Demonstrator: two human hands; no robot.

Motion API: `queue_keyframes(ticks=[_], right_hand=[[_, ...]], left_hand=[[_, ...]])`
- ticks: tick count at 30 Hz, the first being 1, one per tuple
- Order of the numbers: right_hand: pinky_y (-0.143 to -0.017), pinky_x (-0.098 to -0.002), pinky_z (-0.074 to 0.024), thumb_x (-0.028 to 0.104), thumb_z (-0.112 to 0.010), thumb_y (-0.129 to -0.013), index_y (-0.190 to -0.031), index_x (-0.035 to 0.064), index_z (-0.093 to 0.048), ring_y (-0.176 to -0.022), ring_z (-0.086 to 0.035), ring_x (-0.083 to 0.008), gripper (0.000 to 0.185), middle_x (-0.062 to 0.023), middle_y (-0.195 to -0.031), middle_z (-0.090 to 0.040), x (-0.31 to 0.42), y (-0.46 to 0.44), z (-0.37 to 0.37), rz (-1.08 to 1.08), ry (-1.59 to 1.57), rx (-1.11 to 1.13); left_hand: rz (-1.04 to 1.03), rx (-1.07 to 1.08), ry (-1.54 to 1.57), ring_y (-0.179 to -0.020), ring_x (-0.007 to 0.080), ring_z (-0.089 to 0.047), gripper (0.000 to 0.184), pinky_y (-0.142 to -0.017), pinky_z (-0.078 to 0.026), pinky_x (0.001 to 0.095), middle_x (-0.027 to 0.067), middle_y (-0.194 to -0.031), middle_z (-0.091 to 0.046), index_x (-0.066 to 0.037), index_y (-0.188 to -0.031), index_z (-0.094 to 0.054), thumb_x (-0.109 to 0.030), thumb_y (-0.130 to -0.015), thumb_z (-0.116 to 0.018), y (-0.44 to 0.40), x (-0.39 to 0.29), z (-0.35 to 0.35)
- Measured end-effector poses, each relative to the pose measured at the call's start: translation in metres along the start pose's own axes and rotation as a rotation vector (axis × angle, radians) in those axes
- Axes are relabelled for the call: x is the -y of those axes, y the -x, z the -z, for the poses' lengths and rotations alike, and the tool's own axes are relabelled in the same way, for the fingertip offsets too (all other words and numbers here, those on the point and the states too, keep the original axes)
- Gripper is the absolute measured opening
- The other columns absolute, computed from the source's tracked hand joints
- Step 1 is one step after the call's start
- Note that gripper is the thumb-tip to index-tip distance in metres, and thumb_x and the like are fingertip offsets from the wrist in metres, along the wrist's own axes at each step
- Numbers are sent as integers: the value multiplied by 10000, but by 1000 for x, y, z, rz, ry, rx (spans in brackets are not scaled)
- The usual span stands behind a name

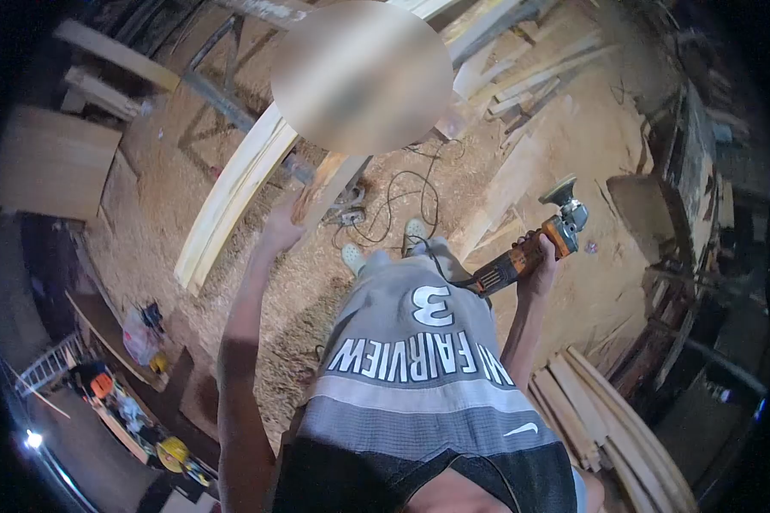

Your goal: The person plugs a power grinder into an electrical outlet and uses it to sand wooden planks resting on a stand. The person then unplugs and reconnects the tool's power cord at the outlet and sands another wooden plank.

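Observation:
My right hand (539, 259) is wrapped round the body of an orange and black angle grinder (509, 263), out to the right of my body. Its head and dark flared disc (560, 190) point away from me, and a black cord trails from its rear across my shorts. On the left, my left hand (284, 229) grips the near end of a wooden board (329, 184); some of its fingers are hidden. Left of that board, long pale timbers (235, 197) lie side by side. A blurred patch covers their far part.
Sawdust (231, 316) covers the ground. A dark cable (389, 201) loops near my feet. Stacked planks (607, 419) lie at the lower right, and loose boards (539, 77) at the upper right. A yellow helmet-like item (173, 453) sits among clutter at the lower left.

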State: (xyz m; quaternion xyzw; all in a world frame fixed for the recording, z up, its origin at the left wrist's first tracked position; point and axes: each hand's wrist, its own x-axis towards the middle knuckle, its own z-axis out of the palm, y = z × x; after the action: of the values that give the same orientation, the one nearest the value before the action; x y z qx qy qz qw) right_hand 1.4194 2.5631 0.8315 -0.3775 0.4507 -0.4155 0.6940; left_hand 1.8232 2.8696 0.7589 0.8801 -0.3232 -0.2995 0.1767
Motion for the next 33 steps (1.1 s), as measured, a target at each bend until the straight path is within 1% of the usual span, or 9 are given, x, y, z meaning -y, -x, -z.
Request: queue_keyframes(ticks=[8, 15, 18, 19, 20, 23, 26, 28, 33], right_hand=[[-722, -387, -583, 245, -725, -883, -1201, 46, -564, -823, -678, -236, 408, -102, -983, -668, -2, -28, -29, -12, 137, 114], [-694, -337, -560, 182, -699, -907, -1220, 35, -595, -811, -675, -190, 360, -81, -973, -672, 7, -38, -103, 44, 663, 305], [-735, -337, -534, 169, -705, -891, -1222, 10, -579, -866, -674, -211, 388, -129, -1060, -681, 5, -37, -134, 156, 918, 480], [-735, -337, -534, 169, -705, -891, -1222, 10, -579, -866, -674, -211, 388, -129, -1060, -681, 3, -36, -146, 149, 930, 484], [-753, -351, -530, 188, -705, -893, -1230, -3, -570, -883, -677, -229, 411, -147, -1067, -686, 0, -33, -158, 243, 1087, 573], [-765, -415, -535, 264, -734, -885, -1207, -59, -542, -901, -699, -326, 495, -222, -990, -698, -29, -28, -181, 332, 1241, 732], [-714, -515, -545, 342, -770, -860, -1105, -129, -509, -846, -700, -475, 592, -324, -861, -682, -54, -6, -213, 495, 1421, 911], [-708, -531, -542, 342, -765, -862, -1101, -127, -498, -834, -693, -489, 590, -328, -849, -679, -65, 13, -229, 511, 1496, 948], [-679, -560, -535, 358, -742, -871, -1092, -99, -447, -787, -677, -514, 587, -331, -794, -667, -99, 39, -249, 581, 1566, 1067]], left_hand=[[-173, -279, 130, -1192, 455, -599, 765, -1035, -492, 497, 274, -1294, -621, -170, -1523, -413, -285, -839, -734, 13, 9, -62], [129, -215, 125, -1163, 425, -624, 716, -1004, -514, 481, 249, -1258, -637, -198, -1453, -478, -317, -814, -777, 72, 14, -58], [111, -430, 191, -1168, 365, -633, 749, -1003, -518, 439, 193, -1285, -636, -168, -1430, -488, -261, -771, -834, 95, 62, -108], [133, -561, 456, -1176, 329, -625, 776, -1019, -507, 420, 162, -1291, -633, -147, -1414, -509, -227, -731, -869, 95, 72, -128], [155, -689, 723, -1183, 293, -618, 803, -1036, -496, 400, 130, -1297, -631, -126, -1398, -529, -193, -691, -905, 96, 81, -144], [127, -724, 810, -1232, 237, -573, 761, -1066, -460, 385, 93, -1312, -613, -75, -1314, -595, -107, -635, -936, 56, 62, -177], [76, -962, 938, -1285, 262, -545, 674, -1084, -425, 440, 84, -1325, -627, -117, -1248, -659, -246, -650, -941, 27, 41, -174], [284, -680, 275, -1315, 284, -528, 582, -1093, -392, 462, 47, -1334, -644, -198, -1216, -693, -389, -699, -883, 15, 41, -175], [298, -843, 44, -1399, 265, -448, 508, -1113, -286, 603, -15, -1332, -661, -278, -1164, -722, -507, -718, -805, 4, 53, -197]])
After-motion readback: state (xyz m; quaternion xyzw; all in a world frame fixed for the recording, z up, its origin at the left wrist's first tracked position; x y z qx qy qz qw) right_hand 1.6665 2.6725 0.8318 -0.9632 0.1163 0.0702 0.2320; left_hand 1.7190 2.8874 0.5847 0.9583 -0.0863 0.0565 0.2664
